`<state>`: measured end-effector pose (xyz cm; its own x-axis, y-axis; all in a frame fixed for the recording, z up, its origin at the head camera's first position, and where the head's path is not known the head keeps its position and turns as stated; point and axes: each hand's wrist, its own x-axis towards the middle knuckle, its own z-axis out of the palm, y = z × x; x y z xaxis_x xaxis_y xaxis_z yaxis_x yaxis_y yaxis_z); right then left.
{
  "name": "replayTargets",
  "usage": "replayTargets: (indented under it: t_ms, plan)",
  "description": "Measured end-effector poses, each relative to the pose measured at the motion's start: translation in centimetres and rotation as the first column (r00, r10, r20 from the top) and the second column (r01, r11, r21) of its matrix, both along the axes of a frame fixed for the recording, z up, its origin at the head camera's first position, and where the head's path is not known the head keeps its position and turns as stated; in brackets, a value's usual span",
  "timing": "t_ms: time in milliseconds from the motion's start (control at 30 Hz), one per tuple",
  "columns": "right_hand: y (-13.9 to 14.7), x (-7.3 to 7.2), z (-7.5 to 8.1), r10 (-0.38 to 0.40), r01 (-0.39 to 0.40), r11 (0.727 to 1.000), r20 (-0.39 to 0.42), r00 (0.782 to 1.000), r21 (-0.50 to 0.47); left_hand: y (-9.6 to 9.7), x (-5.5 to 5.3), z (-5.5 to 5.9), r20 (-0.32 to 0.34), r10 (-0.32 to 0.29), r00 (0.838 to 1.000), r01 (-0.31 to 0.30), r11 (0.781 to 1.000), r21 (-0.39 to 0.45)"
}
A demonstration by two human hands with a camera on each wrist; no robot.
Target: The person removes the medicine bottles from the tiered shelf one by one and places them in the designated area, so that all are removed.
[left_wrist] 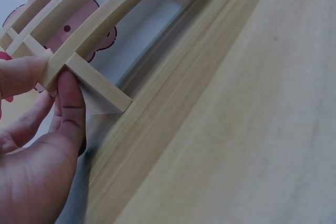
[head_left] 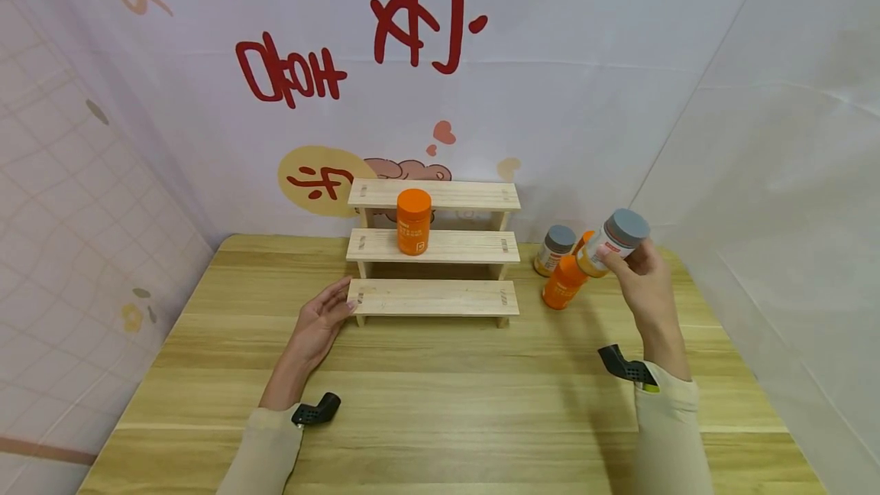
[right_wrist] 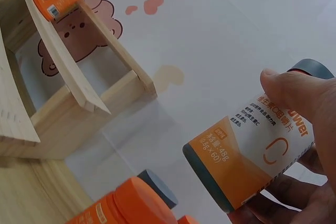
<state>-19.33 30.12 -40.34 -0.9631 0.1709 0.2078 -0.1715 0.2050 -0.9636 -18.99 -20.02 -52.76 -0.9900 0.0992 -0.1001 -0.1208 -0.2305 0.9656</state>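
Note:
My right hand [head_left: 649, 289] grips a bottle [right_wrist: 249, 153] with a grey-blue lid and a white and orange label. It holds the bottle tilted in the air, over the bottles at the right of the table. My left hand [head_left: 318, 325] pinches the left end of the lowest step of a three-tier wooden display rack [head_left: 433, 298], thumb on top and fingers underneath in the left wrist view. On the rack's middle step an orange bottle [head_left: 414, 228] stands upright, left of centre.
Right of the rack stand an orange bottle [head_left: 562, 287], a grey-lidded bottle [head_left: 554, 250] and another orange one [head_left: 586, 237], partly hidden behind the held bottle. A printed white backdrop [head_left: 584, 98] rises behind the wood-grain table [head_left: 426, 403].

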Motion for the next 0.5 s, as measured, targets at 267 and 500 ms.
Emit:
replayTargets:
  t_ms: [267, 500]
  plan:
    - [1.4, 0.1, -1.0, -0.042, 0.041, 0.999, 0.038, 0.998, 0.028, 0.1, -0.1, 0.1, 0.013, -0.007, 1.000, 0.008, 1.000, -0.013]
    - [2.4, 0.0, -1.8, -0.063, 0.065, 0.998, 0.076, 0.995, -0.023, 0.1, -0.1, 0.2, 0.034, -0.002, 0.999, 0.003, 1.000, -0.002]
